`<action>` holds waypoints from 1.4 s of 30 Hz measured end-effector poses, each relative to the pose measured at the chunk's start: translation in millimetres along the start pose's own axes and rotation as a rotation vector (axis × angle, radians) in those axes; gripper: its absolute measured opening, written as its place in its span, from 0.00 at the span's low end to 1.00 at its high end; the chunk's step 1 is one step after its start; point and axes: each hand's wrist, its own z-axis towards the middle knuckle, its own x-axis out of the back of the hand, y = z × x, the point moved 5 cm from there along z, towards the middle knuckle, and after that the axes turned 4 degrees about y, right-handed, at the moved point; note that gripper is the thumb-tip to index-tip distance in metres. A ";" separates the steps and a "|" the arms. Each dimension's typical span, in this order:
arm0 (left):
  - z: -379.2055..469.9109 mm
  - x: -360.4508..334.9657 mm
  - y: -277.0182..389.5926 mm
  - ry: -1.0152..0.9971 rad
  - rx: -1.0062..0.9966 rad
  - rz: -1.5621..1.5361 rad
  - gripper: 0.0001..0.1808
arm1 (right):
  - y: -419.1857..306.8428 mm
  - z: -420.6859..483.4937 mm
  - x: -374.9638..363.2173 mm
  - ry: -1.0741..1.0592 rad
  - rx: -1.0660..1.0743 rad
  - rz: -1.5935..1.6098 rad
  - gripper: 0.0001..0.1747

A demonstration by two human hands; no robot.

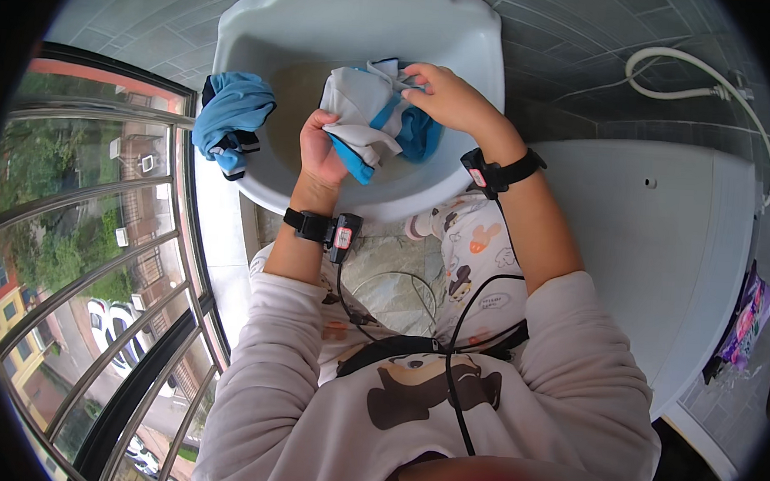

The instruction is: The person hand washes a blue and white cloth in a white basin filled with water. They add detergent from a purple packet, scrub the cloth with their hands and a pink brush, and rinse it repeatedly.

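Note:
A white and blue cloth garment (359, 102) with dark edging is spread between my hands over a white washbasin (364, 17). My left hand (324, 149) grips its near left side, thumb on top of the white fabric. At the garment's far right edge, the thumb and fingers of my right hand (441, 96) pinch the cloth. A bunched blue part (420, 134) of the fabric hangs low in the basin. Cloudy brownish water (294, 98) lies in the bowl beneath. How much of the garment is under water is hidden.
A light blue garment (235, 112) with dark trim drapes over the basin's left rim. Left of me is a window with metal bars (98, 111). To the right are a white tub-like surface (632, 253) and a pale hose (669, 53). Black cables (453, 375) run from my wrist straps.

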 end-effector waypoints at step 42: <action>-10.5 3.4 3.2 -0.057 -0.089 0.073 0.31 | -43.9 -361.3 268.5 1.331 0.040 0.322 0.19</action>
